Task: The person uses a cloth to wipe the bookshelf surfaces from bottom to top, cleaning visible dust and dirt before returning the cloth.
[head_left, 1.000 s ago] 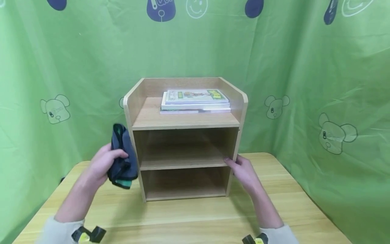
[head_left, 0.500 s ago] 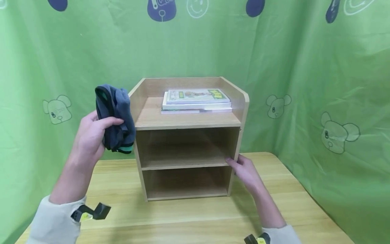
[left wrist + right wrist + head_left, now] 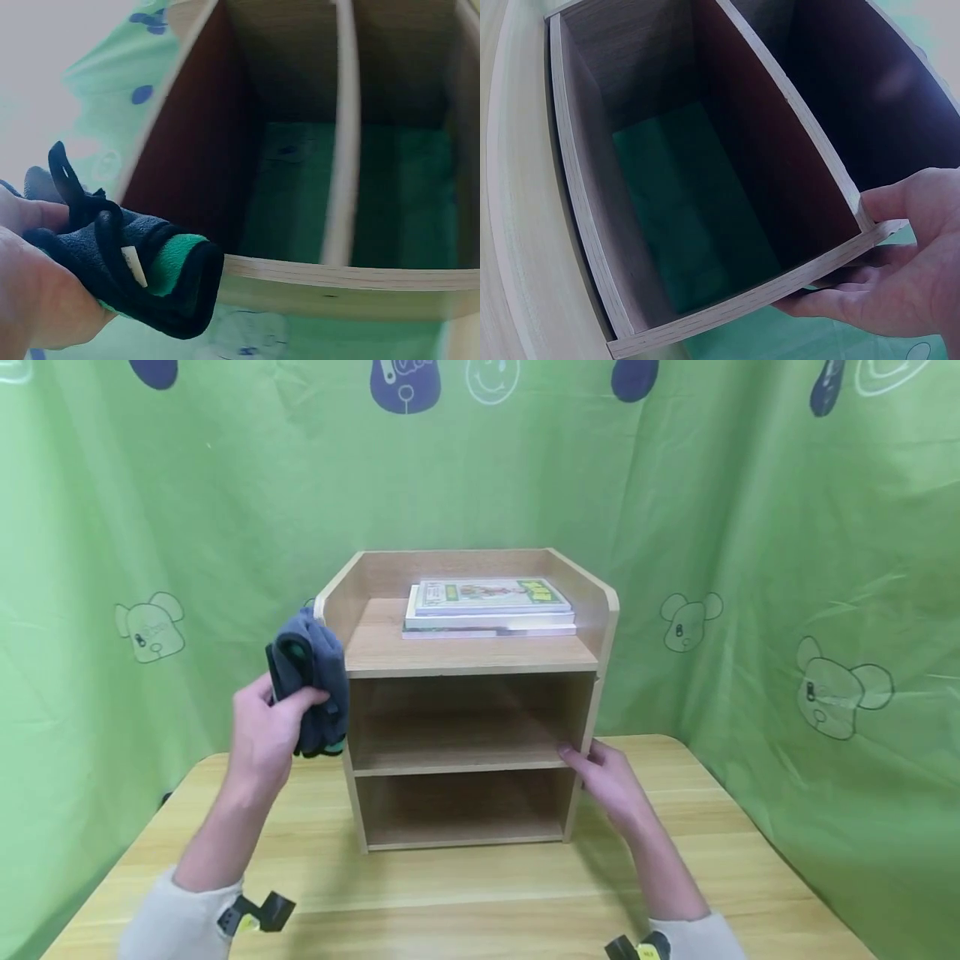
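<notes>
A folded dark-blue cloth (image 3: 324,693) with black edging and a green patch is pinched in my left hand (image 3: 262,731), against or close beside the left side panel of a small wooden shelf (image 3: 472,675). In the left wrist view the cloth (image 3: 142,255) shows a black loop and a white tag. My right hand (image 3: 611,781) grips the shelf's right side panel at the middle board, thumb inside and fingers outside. The right wrist view has this hand (image 3: 900,270) around the panel's front edge.
On the shelf's top board lies a stack of books (image 3: 491,608). The shelf stands on a wooden table (image 3: 465,893). A green patterned curtain (image 3: 480,485) hangs behind and on both sides.
My left hand rose with the cloth beside the shelf's upper left panel, then came down somewhat and to the right. My right hand keeps its hold on the shelf.
</notes>
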`<action>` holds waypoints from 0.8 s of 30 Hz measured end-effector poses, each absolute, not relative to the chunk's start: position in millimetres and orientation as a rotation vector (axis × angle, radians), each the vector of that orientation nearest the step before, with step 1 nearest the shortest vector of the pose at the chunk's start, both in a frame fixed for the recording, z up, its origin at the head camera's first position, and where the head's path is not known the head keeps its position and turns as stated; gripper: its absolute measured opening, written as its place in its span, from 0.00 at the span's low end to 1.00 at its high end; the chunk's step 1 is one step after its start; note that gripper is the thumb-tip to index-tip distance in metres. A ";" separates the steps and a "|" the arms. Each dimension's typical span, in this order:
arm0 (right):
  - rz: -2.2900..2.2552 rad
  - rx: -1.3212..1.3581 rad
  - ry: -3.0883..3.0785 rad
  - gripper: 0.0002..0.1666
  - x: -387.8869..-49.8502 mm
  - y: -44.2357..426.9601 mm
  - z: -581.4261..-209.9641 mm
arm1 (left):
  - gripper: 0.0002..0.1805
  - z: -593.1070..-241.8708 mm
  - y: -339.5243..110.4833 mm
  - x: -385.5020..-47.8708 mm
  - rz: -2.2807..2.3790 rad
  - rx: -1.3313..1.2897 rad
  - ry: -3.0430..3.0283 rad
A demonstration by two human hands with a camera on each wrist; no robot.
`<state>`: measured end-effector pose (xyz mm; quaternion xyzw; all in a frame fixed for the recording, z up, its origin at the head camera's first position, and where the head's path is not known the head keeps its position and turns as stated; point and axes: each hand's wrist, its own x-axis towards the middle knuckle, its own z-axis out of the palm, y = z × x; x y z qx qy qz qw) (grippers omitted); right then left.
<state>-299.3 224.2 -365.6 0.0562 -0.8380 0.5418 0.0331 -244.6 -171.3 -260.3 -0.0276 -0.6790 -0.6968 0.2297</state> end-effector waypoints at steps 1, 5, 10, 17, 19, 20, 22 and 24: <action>1.667 0.173 -2.580 0.39 -299.7 224.3 -366.1 | 0.12 -266.8 -171.3 -244.9 -1.921 -0.052 -1.871; 1.672 0.166 -2.583 0.40 -301.2 224.4 -368.1 | 0.09 -294.2 -174.7 -247.7 -1.970 0.032 -1.881; 1.661 0.156 -2.594 0.41 -301.7 225.7 -368.9 | 0.07 -331.0 -182.0 -252.5 -2.060 0.131 -1.988; 1.655 0.162 -2.596 0.41 -302.6 226.2 -367.1 | 0.14 -376.8 -192.1 -265.5 -2.248 0.192 -2.068; 1.654 0.164 -2.598 0.41 -302.6 226.1 -367.4 | 0.16 -389.6 -195.8 -269.9 -2.308 0.174 -2.097; 1.658 0.166 -2.596 0.41 -302.5 226.1 -367.6 | 0.17 -396.4 -197.5 -271.7 -2.340 0.165 -2.114; 1.655 0.169 -2.594 0.41 -302.5 226.3 -368.3 | 0.20 -409.8 -200.6 -275.1 -2.402 0.153 -2.156; 1.659 0.168 -2.591 0.41 -302.6 226.5 -369.2 | 0.21 -422.2 -203.2 -278.0 -2.452 0.146 -2.201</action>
